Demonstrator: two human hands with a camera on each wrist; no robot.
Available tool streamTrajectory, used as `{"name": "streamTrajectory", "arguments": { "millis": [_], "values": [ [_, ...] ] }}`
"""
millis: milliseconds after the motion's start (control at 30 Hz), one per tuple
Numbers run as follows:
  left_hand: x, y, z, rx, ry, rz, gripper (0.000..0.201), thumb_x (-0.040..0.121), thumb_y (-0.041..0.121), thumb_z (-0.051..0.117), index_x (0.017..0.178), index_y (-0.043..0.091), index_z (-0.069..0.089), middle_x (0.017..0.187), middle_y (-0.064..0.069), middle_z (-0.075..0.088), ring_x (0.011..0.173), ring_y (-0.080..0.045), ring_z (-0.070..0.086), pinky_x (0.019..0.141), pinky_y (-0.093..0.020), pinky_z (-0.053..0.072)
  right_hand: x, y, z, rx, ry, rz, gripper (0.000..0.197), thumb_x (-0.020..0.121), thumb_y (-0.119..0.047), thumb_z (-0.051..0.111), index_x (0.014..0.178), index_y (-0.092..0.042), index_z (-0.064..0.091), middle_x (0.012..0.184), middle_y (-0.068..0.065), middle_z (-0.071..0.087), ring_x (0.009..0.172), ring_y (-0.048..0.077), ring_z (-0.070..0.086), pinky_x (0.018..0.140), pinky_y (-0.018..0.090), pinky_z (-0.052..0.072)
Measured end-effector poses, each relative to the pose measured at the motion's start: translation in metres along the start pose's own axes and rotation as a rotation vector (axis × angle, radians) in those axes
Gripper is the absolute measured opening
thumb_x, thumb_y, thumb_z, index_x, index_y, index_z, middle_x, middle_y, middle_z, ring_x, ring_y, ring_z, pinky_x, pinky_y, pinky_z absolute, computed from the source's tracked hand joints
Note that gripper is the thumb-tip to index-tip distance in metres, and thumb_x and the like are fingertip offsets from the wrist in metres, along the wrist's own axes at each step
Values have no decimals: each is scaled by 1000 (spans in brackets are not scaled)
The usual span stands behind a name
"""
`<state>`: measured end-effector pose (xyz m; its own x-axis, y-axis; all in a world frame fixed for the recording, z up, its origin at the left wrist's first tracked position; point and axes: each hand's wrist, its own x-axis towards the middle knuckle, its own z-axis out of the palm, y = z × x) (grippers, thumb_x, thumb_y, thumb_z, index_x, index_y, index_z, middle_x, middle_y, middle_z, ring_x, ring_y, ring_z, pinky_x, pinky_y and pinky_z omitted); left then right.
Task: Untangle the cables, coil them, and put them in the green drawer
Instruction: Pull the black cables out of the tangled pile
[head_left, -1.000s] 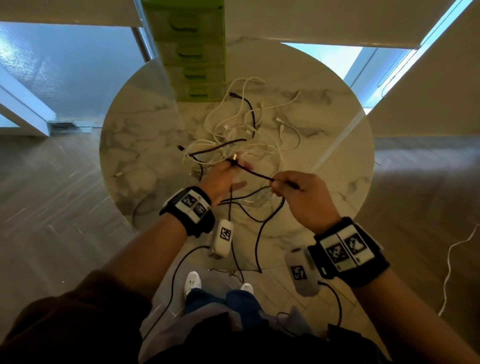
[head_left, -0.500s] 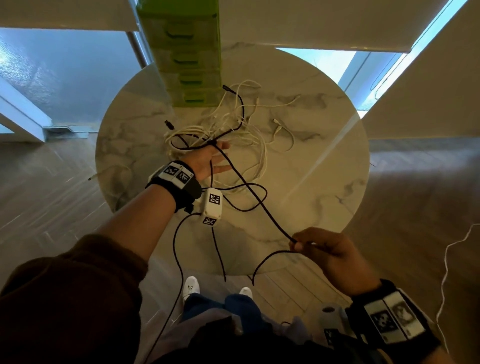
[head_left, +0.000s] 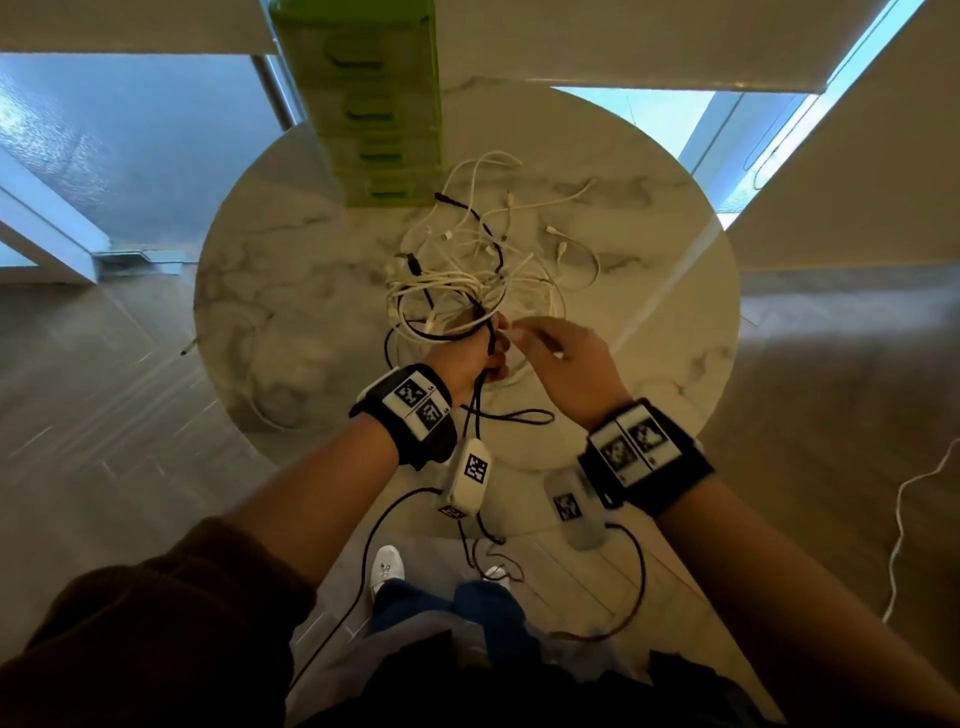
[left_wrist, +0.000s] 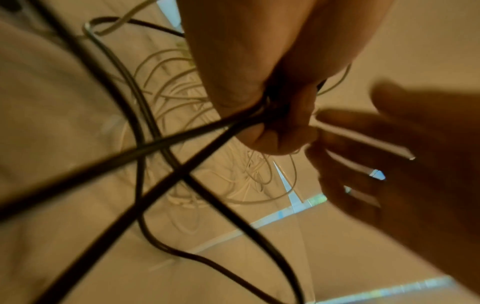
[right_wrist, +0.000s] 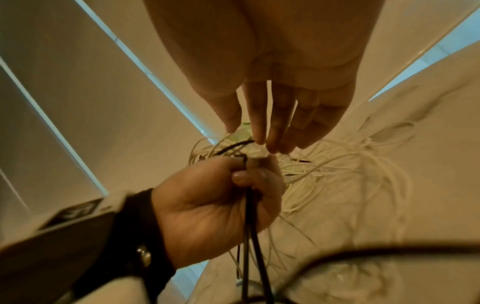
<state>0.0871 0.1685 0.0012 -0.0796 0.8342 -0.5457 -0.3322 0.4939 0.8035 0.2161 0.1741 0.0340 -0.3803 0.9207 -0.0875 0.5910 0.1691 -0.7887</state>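
Note:
My left hand (head_left: 480, 356) grips a black cable (head_left: 479, 402) in its curled fingers, just above the near middle of the round marble table (head_left: 291, 260). In the left wrist view several black strands (left_wrist: 182, 139) fan out from that fist (left_wrist: 272, 123). My right hand (head_left: 540, 343) is beside it with straight, slightly spread fingers (right_wrist: 280, 123), their tips at the cable where it leaves the left hand (right_wrist: 221, 195); it holds nothing. A tangle of white cables (head_left: 467, 270) with black strands through it lies just beyond both hands. The green drawer unit (head_left: 374, 104) stands at the table's far edge, its drawers closed.
A single pale cable (head_left: 249, 332) curls on the table's left part. Another white cable (head_left: 904, 519) trails over the wooden floor on the right. Dark leads from the wrist cameras (head_left: 470, 478) hang below my forearms, near the table's front edge.
My right hand has let go of the black cable and come back up from the lower right to the left hand. The stretched cable now hangs slack from the left fist.

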Motion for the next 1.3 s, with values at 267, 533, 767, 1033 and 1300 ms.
{"name": "streamTrajectory", "arguments": {
  "millis": [267,533,767,1033,1300],
  "values": [
    [-21,-4,-1,241,44,22,27,101,5,27,88,8,49,62,-6,44,33,-3,44,44,-20,48,21,-12,7,-1,-122,32,16,85,-24,65,93,-12,72,89,3,69,80,10,58,65,14,39],
    [-29,6,-9,280,-127,26,21,101,10,35,101,10,56,86,-9,60,77,-19,59,73,-30,50,16,-11,13,-129,-154,40,15,91,-18,49,88,-6,58,81,7,58,72,18,51,63,24,32],
    [-16,32,-17,-326,-234,-97,30,100,17,35,116,8,58,109,-1,68,101,-13,63,82,-33,53,-11,0,6,-77,-94,-64,10,94,-11,44,98,-7,52,79,11,62,66,24,54,59,27,42],
    [21,73,-23,-578,-18,-94,33,100,12,31,92,0,60,73,-8,73,96,-14,63,74,-28,52,-70,22,4,49,-116,-99,13,96,-12,44,85,-18,46,62,-3,52,52,9,45,53,23,38],
    [23,55,-17,-441,77,-62,32,98,12,39,68,10,48,47,4,57,54,-9,57,63,-23,45,-72,62,-2,-82,-200,130,7,92,-12,51,89,-17,55,84,1,64,77,18,59,72,28,46]
  ]
}}
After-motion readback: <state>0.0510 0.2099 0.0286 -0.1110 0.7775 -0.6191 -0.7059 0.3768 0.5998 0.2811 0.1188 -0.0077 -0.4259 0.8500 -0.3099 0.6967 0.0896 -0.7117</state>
